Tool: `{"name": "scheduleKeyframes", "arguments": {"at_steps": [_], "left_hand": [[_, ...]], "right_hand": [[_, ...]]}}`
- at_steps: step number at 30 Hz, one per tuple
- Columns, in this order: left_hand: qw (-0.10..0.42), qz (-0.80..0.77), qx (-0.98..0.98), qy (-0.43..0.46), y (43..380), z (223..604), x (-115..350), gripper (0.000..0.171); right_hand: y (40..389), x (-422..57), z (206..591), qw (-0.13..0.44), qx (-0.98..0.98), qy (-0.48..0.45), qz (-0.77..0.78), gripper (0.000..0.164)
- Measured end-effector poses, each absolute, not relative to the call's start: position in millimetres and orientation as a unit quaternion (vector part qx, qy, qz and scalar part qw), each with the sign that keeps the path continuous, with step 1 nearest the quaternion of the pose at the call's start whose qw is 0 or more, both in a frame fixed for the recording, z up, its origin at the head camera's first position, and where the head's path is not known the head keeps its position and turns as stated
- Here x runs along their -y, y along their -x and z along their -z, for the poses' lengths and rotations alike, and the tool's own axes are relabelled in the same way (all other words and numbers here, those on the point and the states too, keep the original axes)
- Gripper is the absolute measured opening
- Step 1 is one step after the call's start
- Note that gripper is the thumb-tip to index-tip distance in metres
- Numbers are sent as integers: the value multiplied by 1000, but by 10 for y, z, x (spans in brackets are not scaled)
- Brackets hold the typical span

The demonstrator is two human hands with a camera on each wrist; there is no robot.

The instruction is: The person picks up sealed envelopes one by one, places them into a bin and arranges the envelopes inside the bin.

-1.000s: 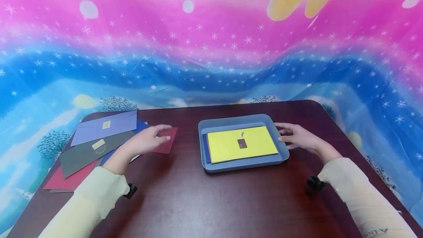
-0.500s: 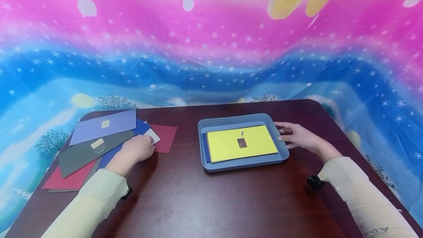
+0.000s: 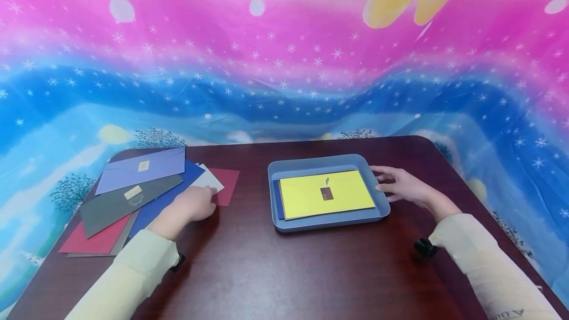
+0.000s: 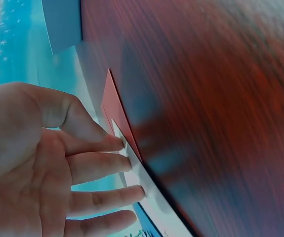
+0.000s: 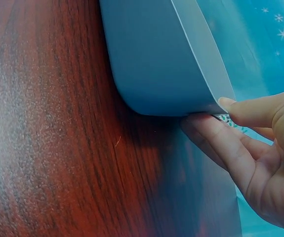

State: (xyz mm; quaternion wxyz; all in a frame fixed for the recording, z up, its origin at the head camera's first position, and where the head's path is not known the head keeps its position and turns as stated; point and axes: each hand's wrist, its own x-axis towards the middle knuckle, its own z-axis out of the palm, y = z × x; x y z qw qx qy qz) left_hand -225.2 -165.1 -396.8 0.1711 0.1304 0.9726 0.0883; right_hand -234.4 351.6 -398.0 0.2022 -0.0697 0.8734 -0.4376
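Observation:
My left hand (image 3: 195, 204) reaches to the pile of envelopes on the left. Its fairly straight fingertips rest on a white envelope (image 4: 154, 200), with the thumb tip close beside them; a grip round its edge is not visible. A red envelope (image 3: 228, 181) lies partly beneath the white one. On the right, my right hand (image 3: 402, 184) holds the end of a blue-grey tray (image 3: 329, 225), thumb on the rim (image 5: 201, 59) and fingers against the outer wall below. Inside the tray lies a yellow envelope (image 3: 306, 201) with a dark label, over a dark blue envelope (image 3: 278, 206).
Left of the left hand, overlapping envelopes fan out: lavender (image 3: 155, 167), dark grey (image 3: 106, 209), blue (image 3: 155, 206) and red (image 3: 93, 241). They lie on a dark brown wooden table (image 3: 275, 275). Behind it hangs a printed pink and blue cloth (image 3: 280, 78).
My left hand has come down onto the pile and drawn the white envelope a little to the right, uncovering more of the blue one. The right hand and tray stay put.

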Motion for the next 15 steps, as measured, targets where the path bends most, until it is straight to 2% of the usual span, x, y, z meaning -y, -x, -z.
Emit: {"name": "scheduleKeyframes", "arguments": {"at_steps": [9, 12, 15], "left_hand": [[135, -165, -959, -185, 2279, 4004, 1503, 46], [114, -194, -959, -170, 2313, 3964, 1547, 46], [119, -176, -968, -137, 2335, 3923, 1657, 47]], "right_hand": [[2335, -3522, 3974, 203, -874, 67, 436, 70], [2335, -3516, 3969, 203, -874, 65, 436, 70], [2334, -3513, 3963, 205, -874, 64, 436, 70]]}}
